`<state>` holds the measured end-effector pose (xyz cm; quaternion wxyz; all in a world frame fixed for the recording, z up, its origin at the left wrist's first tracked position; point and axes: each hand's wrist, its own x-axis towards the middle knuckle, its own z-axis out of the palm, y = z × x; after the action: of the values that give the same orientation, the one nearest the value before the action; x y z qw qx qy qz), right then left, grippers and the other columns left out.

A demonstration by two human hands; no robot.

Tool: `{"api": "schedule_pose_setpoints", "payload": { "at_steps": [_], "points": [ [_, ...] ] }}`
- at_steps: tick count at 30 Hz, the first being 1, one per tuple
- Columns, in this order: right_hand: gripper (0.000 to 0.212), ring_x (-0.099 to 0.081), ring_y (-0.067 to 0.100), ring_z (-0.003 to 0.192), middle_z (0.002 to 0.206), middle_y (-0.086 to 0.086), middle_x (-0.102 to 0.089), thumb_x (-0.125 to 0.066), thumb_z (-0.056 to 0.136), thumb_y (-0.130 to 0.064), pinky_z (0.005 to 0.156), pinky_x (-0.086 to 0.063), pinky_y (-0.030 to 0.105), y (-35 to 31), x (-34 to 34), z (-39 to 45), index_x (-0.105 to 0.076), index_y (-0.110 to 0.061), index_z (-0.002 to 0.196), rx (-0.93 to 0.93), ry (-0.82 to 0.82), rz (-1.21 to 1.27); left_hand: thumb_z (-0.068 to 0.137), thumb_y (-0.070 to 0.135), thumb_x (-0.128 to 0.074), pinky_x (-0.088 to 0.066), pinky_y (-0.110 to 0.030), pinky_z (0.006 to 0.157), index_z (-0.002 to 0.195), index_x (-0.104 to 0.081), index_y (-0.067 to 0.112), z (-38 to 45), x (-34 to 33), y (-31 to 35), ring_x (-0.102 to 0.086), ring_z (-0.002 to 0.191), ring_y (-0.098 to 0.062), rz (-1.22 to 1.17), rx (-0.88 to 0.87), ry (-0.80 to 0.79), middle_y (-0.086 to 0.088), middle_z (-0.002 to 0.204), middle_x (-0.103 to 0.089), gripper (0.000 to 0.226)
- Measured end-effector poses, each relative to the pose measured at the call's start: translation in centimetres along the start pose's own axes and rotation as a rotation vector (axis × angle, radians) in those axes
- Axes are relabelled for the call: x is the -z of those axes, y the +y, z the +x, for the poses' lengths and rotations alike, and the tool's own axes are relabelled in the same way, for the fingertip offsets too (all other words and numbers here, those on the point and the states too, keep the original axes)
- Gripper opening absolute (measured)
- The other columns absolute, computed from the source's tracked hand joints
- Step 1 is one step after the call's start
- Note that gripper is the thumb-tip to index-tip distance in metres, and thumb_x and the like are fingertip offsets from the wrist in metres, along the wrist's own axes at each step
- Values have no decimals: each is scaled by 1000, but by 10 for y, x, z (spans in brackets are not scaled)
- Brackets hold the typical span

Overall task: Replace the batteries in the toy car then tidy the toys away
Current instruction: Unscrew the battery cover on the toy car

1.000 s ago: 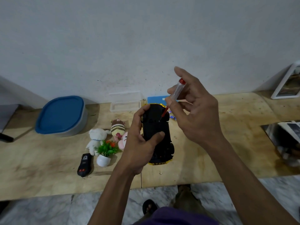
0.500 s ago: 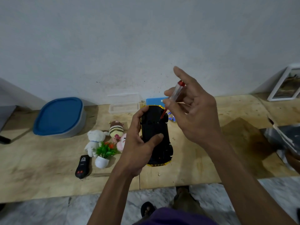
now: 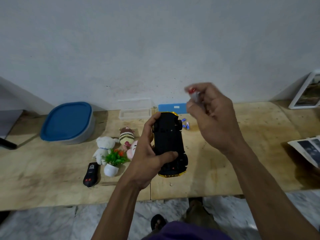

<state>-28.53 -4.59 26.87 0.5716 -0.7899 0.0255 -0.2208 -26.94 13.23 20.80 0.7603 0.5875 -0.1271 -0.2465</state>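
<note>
The black plastic toy car with shiny yellow-gold trim (image 3: 168, 142) is held belly-up above the middle of the pale plywood desk (image 3: 251, 153), its matte underside facing the camera. The left hand (image 3: 149, 158) grips it, fingers curled round one flank and thumb pressed across the underside. The right hand (image 3: 213, 116), raised clear of the car, pinches a blurred clear-handled screwdriver with a red cap (image 3: 194, 94). Small blue-and-white cylindrical batteries (image 3: 186, 124), about three, lie beside the car's far end. Toward the desk's back edge sit one clear rectangular plastic tray (image 3: 135, 113) and one flat blue lid (image 3: 172, 108). Left of the car are three soft plush toys (image 3: 103, 146), one small artificial plant in a white pot (image 3: 112, 161) and one black remote control with red buttons (image 3: 90, 173). Toward the left end stands one grey tub with a smooth blue lid (image 3: 67, 122).
</note>
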Motion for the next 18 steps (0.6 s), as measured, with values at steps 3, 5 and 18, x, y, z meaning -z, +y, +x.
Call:
{"api": "schedule_pose_setpoints", "payload": {
  "at_steps": [3,5,18],
  "points": [
    [12,-62,-6,67,73,-31,-66,-68,92,-14,63,-47,13,7,0,-4,-75,-16,102,-38,-279,-260,75,-28,-67,-61,-41,79,144,-42,39,-3,0,0,-69,105,-21,6,0,3,7,137,-55,100],
    [14,-66,2,80,86,-17,-73,-69,91,-25,70,-54,26,13,-4,-6,-77,-27,103,-74,-415,-409,75,-29,-66,-61,-40,80,146,-40,37,-4,-1,-1,-69,106,-21,8,-2,6,6,139,-55,100],
    [15,-60,5,83,88,-15,-63,-71,89,-22,69,-46,24,10,-9,-6,-67,-35,95,-138,-539,-385,75,-29,-66,-60,-37,82,147,-39,35,-6,-3,-6,-69,110,-21,39,8,37,6,135,-60,100]
  ]
}}
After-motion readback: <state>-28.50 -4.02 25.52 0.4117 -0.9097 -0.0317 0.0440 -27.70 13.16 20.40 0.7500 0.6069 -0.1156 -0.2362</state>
